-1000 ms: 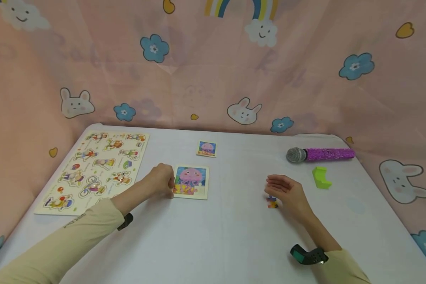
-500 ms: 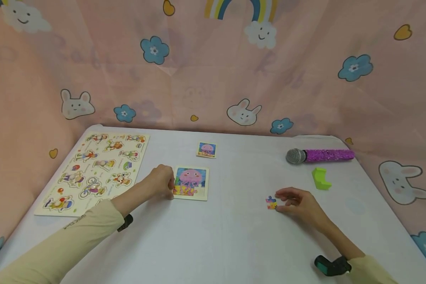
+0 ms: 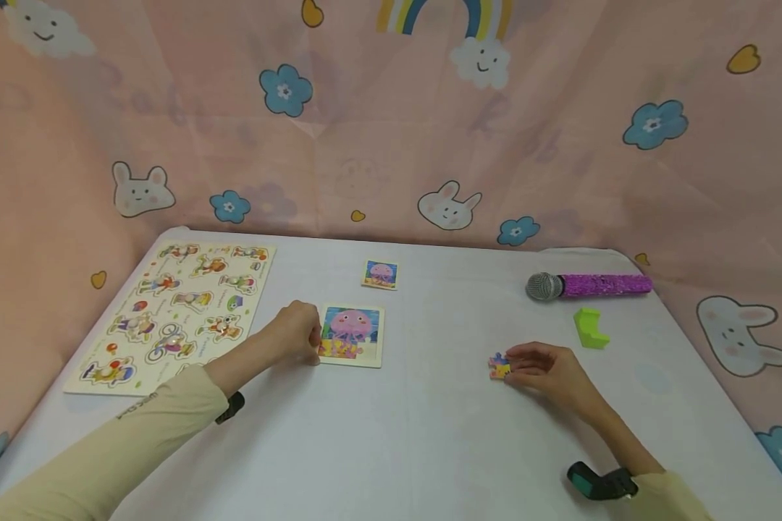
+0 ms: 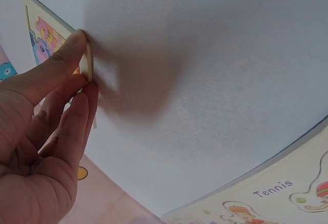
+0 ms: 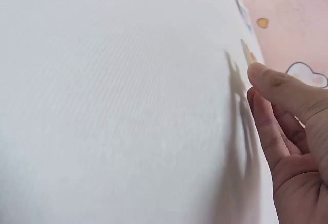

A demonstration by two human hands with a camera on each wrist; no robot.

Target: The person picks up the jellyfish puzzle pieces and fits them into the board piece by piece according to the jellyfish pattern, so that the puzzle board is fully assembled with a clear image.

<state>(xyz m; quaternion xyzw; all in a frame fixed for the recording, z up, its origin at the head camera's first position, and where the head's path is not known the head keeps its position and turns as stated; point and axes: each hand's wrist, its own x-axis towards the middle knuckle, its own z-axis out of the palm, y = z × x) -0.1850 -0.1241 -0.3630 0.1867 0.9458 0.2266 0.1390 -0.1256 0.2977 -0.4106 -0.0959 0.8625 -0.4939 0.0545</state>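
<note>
A square jigsaw board [image 3: 350, 333] with a pink jellyfish picture lies mid-table; its lower right corner shows bare board. My left hand [image 3: 292, 331] pinches the board's left edge between thumb and fingers, as the left wrist view shows with the board edge [image 4: 88, 62]. Over the right half of the table, my right hand [image 3: 547, 376] pinches a small colourful jigsaw piece [image 3: 498, 366]. That piece [image 5: 247, 53] appears nearly edge-on at the thumb tip in the right wrist view, apart from the tabletop. Behind the board lies a small jellyfish picture card [image 3: 380, 274].
A large puzzle board [image 3: 189, 318] with cartoon figures lies on the left of the white table [image 3: 430, 449]. Towards the back right are a purple glittery microphone [image 3: 589, 284] and a green angular block [image 3: 589, 328]. A pink printed curtain [image 3: 365, 130] hangs behind.
My right hand first shifted right, uncovering the jigsaw piece, then took it between thumb and fingers and tilted it slightly up. My left hand has stayed on the board's edge.
</note>
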